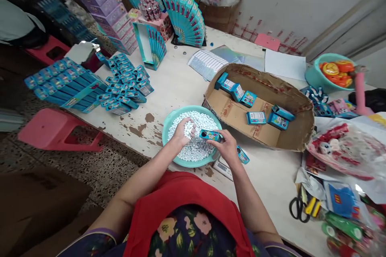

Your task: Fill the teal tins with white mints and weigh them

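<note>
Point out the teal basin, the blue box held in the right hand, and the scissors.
Teal basin (193,164): head view, on its near rim.
Blue box (210,135): head view, middle of its printed side.
Scissors (296,208): head view, on the black handle.

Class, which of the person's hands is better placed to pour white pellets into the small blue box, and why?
Probably the left hand: it cups white pellets over the basin, near the small blue box, which the right hand is holding.

blue box (210,135) aloft, white pellets (196,151) in teal basin (193,164)
</note>
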